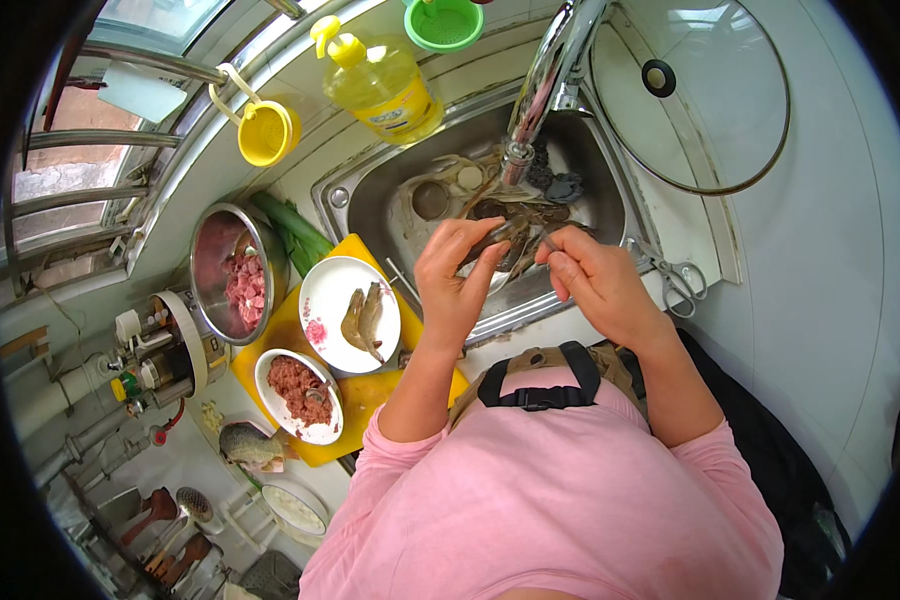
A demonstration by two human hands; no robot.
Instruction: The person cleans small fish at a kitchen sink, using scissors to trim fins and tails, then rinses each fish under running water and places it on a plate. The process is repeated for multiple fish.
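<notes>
Over the steel sink (621, 176), my left hand (450, 262) pinches a raw shrimp (495, 238) between thumb and fingers. Close beside it, my right hand (600, 281) has thumb and forefinger closed on a small thin object (547, 241), too small to name. Beneath both hands lie several more dark shrimp (529, 214) in the sink, partly hidden by the fingers. Two shrimp (361, 319) rest on a white flower-patterned plate (326, 289) to my left, on a yellow cutting board (367, 394).
A chrome faucet (532, 97) overhangs the sink. Scissors (671, 274) lie at its right edge, near a glass lid (720, 97). At left are a steel bowl (214, 247) of cut meat, a white dish (270, 360) of minced meat and a fish (251, 445). A detergent bottle (390, 90) stands behind.
</notes>
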